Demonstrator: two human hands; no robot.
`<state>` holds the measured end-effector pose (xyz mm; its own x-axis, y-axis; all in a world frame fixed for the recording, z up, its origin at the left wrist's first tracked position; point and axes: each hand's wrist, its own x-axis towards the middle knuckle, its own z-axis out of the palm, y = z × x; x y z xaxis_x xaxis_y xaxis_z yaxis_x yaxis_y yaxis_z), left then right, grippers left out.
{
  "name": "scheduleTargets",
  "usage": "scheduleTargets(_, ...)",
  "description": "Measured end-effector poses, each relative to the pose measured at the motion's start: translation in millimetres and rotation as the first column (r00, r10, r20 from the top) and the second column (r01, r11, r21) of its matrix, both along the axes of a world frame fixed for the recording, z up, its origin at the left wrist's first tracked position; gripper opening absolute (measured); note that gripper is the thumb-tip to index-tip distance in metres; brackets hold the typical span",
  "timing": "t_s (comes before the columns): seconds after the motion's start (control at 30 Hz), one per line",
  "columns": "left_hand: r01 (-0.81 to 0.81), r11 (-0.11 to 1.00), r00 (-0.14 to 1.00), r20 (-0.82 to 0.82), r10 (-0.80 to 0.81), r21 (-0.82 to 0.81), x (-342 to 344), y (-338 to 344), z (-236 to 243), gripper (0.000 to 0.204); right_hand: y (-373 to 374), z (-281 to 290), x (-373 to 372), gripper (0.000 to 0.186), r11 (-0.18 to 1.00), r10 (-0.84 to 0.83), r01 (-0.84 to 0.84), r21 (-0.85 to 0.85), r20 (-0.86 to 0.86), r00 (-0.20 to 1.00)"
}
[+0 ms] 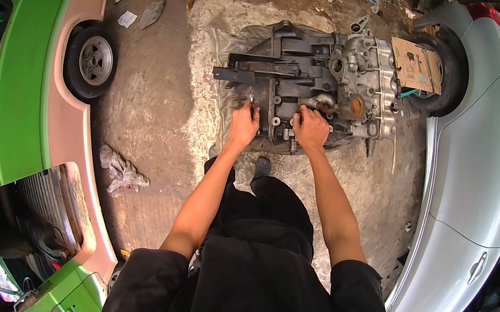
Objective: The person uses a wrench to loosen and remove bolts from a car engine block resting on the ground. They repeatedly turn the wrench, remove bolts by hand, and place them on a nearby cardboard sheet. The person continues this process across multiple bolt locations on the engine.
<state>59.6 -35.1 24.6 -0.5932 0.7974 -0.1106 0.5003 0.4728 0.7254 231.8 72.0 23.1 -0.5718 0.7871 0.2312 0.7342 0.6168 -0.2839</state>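
Observation:
A greasy engine (305, 66) lies on the ground in front of me, dark casing on the left and bare silvery metal on the right. My left hand (243, 126) is over the lower left of the casing, fingers drawn together near a small bright metal bit; what they pinch is too small to name. Against the casing's near edge, my right hand (311, 128) is closed, its fingertips curled down among fittings, and its grip is hidden. A dark flat metal bracket (258, 65) juts left from the casing, beyond my left hand.
Crumpled grey sheeting (225, 99) lies under the engine. A green and pink vehicle (26, 72) stands left, a silver car (473, 167) right. Cardboard (417, 65) leans by the silver car's wheel. A rag (122, 171) is on the floor at left; litter is scattered beyond.

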Motion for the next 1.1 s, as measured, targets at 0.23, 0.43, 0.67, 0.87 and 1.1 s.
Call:
scheduleTargets(0.23, -0.308, 0.923, 0.870, 0.461, 0.174, 0.233, -7.1, -44.5, -5.4, 0.008, 0.6, -4.5, 0.8, 0.026, 1.000, 0.012, -0.011, 0.016, -0.019, 1.000)
scheduleTargets(0.43, -0.122, 0.990, 0.924, 0.373, 0.085, 0.076, 15.9, -77.5, -37.9, 0.010, 1.2, -7.8, 0.8, 0.026, 0.999, 0.014, -0.013, 0.045, -0.020, 1.000)
scheduleTargets(0.67, 0.119, 0.991, 0.882, 0.465, -0.075, -0.065, 29.2, -79.0, -36.3, 0.048, 1.2, -5.3, 0.8, 0.025, 0.999, 0.033, -0.032, 0.041, -0.032, 0.999)
scheduleTargets(0.87, 0.066, 0.996, 0.810, 0.579, -0.088, 0.059, 48.4, -81.5, -31.9, 0.046, 0.7, -3.0, 0.0, 0.024, 0.998, 0.034, -0.032, 0.050, -0.036, 0.999)
scheduleTargets(1.1, 0.110, 0.994, 0.767, 0.637, -0.082, -0.005, 55.9, -85.1, -42.5, 0.042, 0.6, -3.2, -0.1, 0.024, 0.999, 0.029, -0.028, 0.043, -0.024, 0.999)
